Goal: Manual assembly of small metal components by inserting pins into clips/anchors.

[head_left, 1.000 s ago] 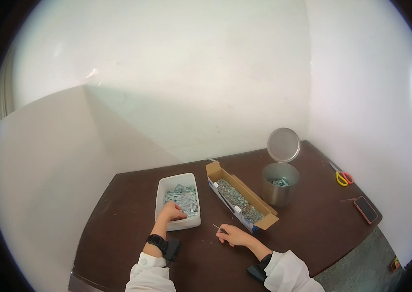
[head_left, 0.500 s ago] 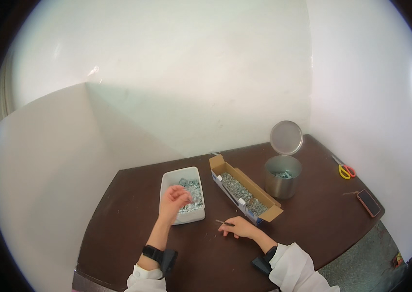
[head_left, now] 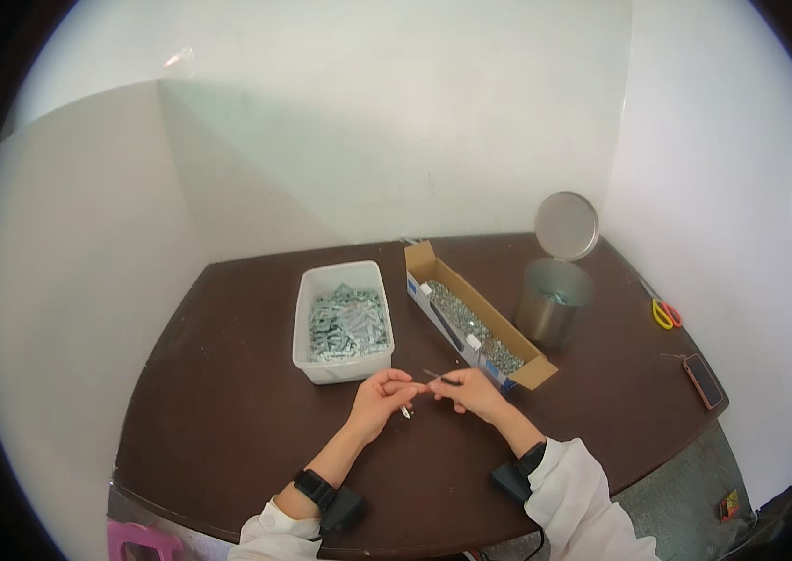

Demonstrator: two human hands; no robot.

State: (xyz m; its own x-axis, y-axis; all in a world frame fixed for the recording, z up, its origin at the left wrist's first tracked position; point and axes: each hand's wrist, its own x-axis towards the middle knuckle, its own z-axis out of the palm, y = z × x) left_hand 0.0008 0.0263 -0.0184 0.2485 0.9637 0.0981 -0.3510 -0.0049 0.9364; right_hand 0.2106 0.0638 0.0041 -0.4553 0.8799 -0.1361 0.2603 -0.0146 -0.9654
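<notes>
My left hand (head_left: 383, 400) and my right hand (head_left: 473, 393) meet over the table in front of the containers, fingertips nearly touching. Under the fingers of the closed left hand shows a small shiny metal piece (head_left: 405, 411). My right hand pinches a thin dark rod-like tool (head_left: 439, 377) that points left; its exact kind is too small to make out. Just beyond the left hand stands a white plastic bin (head_left: 342, 372) with many flat silvery metal pieces (head_left: 347, 323) in it. Beyond the right hand lies a long open cardboard box (head_left: 494, 323) filled with small metal parts (head_left: 471, 318).
A steel canister (head_left: 546, 313), its round lid (head_left: 566, 226) raised, holds some metal pieces at the right. Scissors (head_left: 665, 311) and a phone (head_left: 703, 381) lie near the right edge of the brown table (head_left: 218, 411). A pink stool (head_left: 144, 540) stands at lower left.
My left hand has come out of the white bin, toward me and right, to meet the right hand, with a metal piece now in it. The view has tilted down.
</notes>
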